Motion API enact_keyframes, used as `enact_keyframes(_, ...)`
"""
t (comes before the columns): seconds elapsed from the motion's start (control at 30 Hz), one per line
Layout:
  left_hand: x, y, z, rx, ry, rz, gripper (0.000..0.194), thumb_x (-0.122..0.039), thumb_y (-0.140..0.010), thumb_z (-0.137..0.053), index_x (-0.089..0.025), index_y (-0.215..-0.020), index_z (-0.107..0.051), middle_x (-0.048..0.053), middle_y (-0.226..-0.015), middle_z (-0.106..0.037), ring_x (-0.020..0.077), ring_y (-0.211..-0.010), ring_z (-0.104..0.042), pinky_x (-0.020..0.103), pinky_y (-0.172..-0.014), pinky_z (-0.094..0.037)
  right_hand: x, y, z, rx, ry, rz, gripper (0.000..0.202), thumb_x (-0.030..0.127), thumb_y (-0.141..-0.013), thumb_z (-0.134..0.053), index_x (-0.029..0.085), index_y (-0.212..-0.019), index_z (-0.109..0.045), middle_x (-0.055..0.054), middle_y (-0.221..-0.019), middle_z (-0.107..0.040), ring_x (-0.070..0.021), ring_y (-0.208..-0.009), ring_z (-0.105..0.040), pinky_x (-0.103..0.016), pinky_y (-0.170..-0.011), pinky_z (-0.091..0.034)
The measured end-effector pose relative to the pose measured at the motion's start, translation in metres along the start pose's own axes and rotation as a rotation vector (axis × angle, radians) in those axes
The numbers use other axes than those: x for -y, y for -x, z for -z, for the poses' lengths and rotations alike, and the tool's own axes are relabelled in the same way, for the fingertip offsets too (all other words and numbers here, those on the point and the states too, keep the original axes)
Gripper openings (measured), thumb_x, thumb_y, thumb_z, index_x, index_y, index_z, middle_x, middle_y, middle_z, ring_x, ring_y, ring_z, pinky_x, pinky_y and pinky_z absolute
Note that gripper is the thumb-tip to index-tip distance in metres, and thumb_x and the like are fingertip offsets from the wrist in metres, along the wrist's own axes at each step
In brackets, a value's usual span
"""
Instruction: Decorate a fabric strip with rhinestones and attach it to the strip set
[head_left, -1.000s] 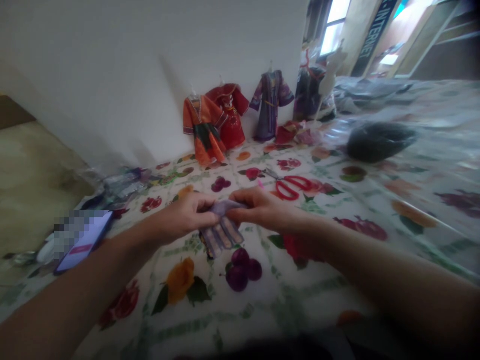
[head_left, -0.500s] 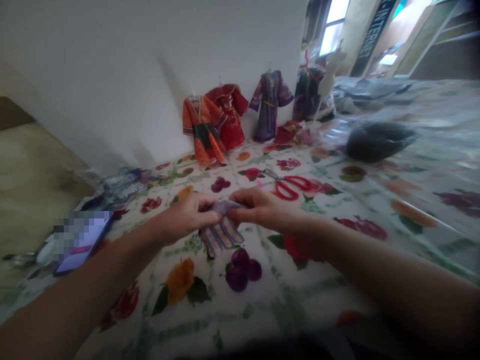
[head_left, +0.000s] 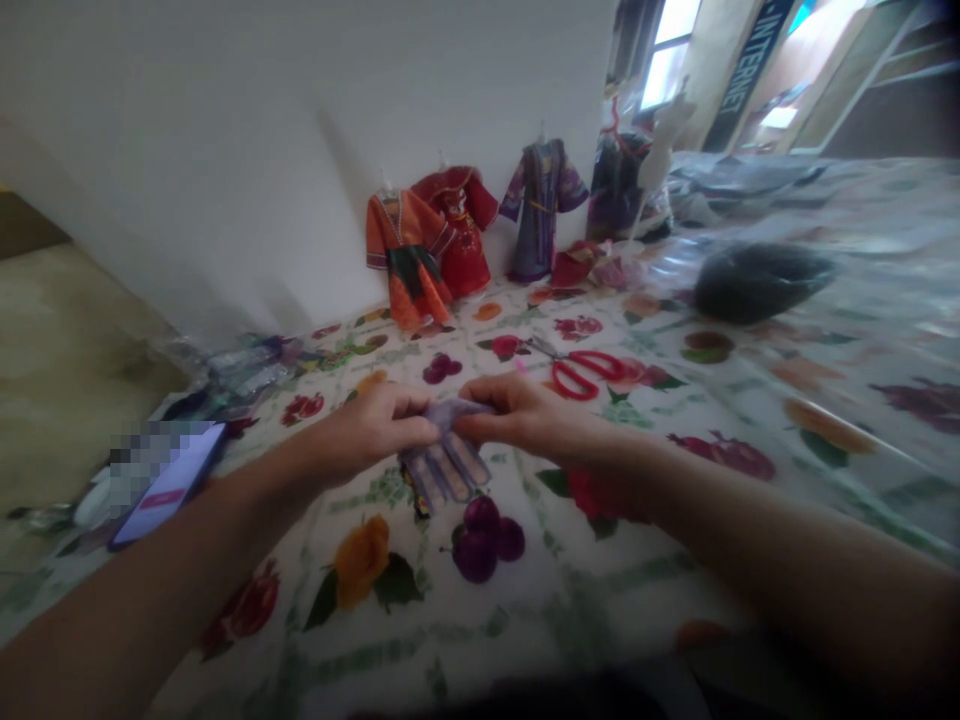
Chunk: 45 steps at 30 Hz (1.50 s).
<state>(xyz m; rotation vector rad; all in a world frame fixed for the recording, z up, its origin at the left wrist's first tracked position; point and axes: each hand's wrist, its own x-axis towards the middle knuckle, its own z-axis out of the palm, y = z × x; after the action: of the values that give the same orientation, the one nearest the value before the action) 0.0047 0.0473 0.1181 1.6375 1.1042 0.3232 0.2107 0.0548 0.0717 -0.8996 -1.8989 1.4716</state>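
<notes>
A small piece of purple-grey pleated fabric (head_left: 448, 470), perhaps a doll-sized garment, hangs between my two hands over the table. My left hand (head_left: 382, 428) pinches its upper left edge between thumb and fingers. On the other side, my right hand (head_left: 510, 410) grips the upper right edge in the same way. Light stripes run down the fabric, and a dark patterned edge shows at its lower left. The part under my fingertips is hidden. Red-handled scissors (head_left: 576, 378) lie on the tablecloth just beyond my right hand.
Miniature dresses stand by the wall: an orange one (head_left: 405, 255), a red one (head_left: 463, 235) and a purple robe (head_left: 541, 210). A phone (head_left: 169, 490) lies at the left near clear plastic bags (head_left: 247, 372). A dark bundle in plastic (head_left: 757, 282) rests at right on the fruit-print tablecloth (head_left: 517, 620).
Both hands stay in nearly the same place with the fabric. Its pleated lower part has shifted very slightly; the things around it are unchanged.
</notes>
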Motion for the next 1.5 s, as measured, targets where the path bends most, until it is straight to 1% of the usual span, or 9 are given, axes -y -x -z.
enact_keyframes(0.13,0.005,-0.003,-0.002,0.002,-0.001,-0.014,0.015,-0.027,-0.082,-0.063,-0.012,-0.086,-0.066,0.002,-0.069,-0.066,0.0077,-0.049,-0.052,0.017,-0.045,-0.037,0.003,0.001,-0.001,-0.004,0.007,-0.005,0.012,0.024,-0.089,-0.062,0.015,-0.081,-0.063,0.000,-0.073,-0.059,-0.0108,-0.064,-0.055,-0.023,-0.055,-0.041)
enact_keyframes(0.27,0.007,-0.005,-0.002,-0.004,0.008,-0.019,0.018,-0.029,-0.081,-0.063,-0.012,-0.085,-0.064,0.005,-0.075,-0.068,0.0134,-0.061,-0.062,0.021,-0.053,-0.046,0.005,0.002,-0.002,0.033,-0.076,-0.011,0.013,0.023,-0.092,-0.057,0.014,-0.086,-0.064,-0.004,-0.082,-0.065,-0.0146,-0.076,-0.063,-0.026,-0.069,-0.051)
enact_keyframes(0.37,0.005,-0.004,-0.002,-0.010,0.007,-0.018,0.017,-0.027,-0.080,-0.064,-0.011,-0.085,-0.065,0.004,-0.072,-0.067,0.0111,-0.057,-0.059,0.018,-0.049,-0.043,0.006,0.002,-0.002,0.034,-0.108,-0.035,0.013,0.024,-0.093,-0.057,0.014,-0.088,-0.064,-0.005,-0.085,-0.066,-0.0153,-0.079,-0.065,-0.028,-0.073,-0.053)
enact_keyframes(0.53,0.000,-0.001,-0.002,0.015,0.016,-0.011,0.017,-0.026,-0.081,-0.062,-0.012,-0.088,-0.067,0.000,-0.062,-0.063,0.0079,-0.045,-0.051,0.017,-0.042,-0.037,-0.001,0.000,-0.002,0.003,0.015,0.034,0.012,0.026,-0.089,-0.061,0.015,-0.084,-0.063,-0.001,-0.075,-0.062,-0.0126,-0.068,-0.059,-0.023,-0.058,-0.045)
enact_keyframes(0.73,-0.001,0.000,-0.003,-0.016,-0.009,-0.012,0.012,-0.023,-0.079,-0.061,-0.013,-0.082,-0.067,-0.002,-0.061,-0.061,0.0048,-0.040,-0.041,0.017,-0.040,-0.031,-0.001,0.000,-0.001,-0.013,0.022,0.009,0.012,0.026,-0.088,-0.060,0.016,-0.082,-0.063,-0.001,-0.073,-0.061,-0.0126,-0.067,-0.058,-0.023,-0.058,-0.044)
enact_keyframes(0.97,0.001,-0.004,-0.004,-0.030,-0.034,-0.019,0.009,-0.022,-0.075,-0.066,-0.015,-0.080,-0.068,0.000,-0.065,-0.063,0.0102,-0.053,-0.055,0.018,-0.049,-0.041,-0.005,-0.002,0.000,-0.003,0.074,0.053,0.010,0.021,-0.084,-0.061,0.016,-0.076,-0.060,0.003,-0.067,-0.055,-0.0088,-0.057,-0.048,-0.022,-0.049,-0.035)
enact_keyframes(1.17,0.002,-0.002,0.001,-0.016,-0.026,-0.031,0.012,-0.022,-0.077,-0.064,-0.015,-0.083,-0.071,0.000,-0.066,-0.063,0.0078,-0.050,-0.050,0.018,-0.047,-0.037,0.003,0.002,0.000,0.037,-0.043,-0.008,0.004,0.015,-0.084,-0.060,0.015,-0.082,-0.064,0.000,-0.076,-0.063,-0.0114,-0.067,-0.058,-0.023,-0.060,-0.045)
enact_keyframes(1.33,0.003,-0.002,0.001,-0.003,-0.024,-0.030,0.015,-0.026,-0.077,-0.065,-0.015,-0.086,-0.071,0.004,-0.075,-0.069,0.0137,-0.061,-0.059,0.021,-0.052,-0.041,0.003,0.001,0.001,0.024,-0.010,0.022,0.013,0.027,-0.089,-0.062,0.015,-0.087,-0.065,-0.002,-0.078,-0.063,-0.0120,-0.068,-0.057,-0.023,-0.058,-0.043)
enact_keyframes(1.5,0.002,0.000,0.004,-0.007,-0.018,-0.035,0.012,-0.026,-0.078,-0.065,-0.015,-0.081,-0.070,0.001,-0.068,-0.063,0.0108,-0.056,-0.055,0.020,-0.051,-0.041,-0.002,-0.001,0.002,0.022,-0.063,0.013,0.011,0.025,-0.088,-0.060,0.015,-0.085,-0.064,-0.002,-0.078,-0.063,-0.0141,-0.072,-0.060,-0.026,-0.065,-0.048)
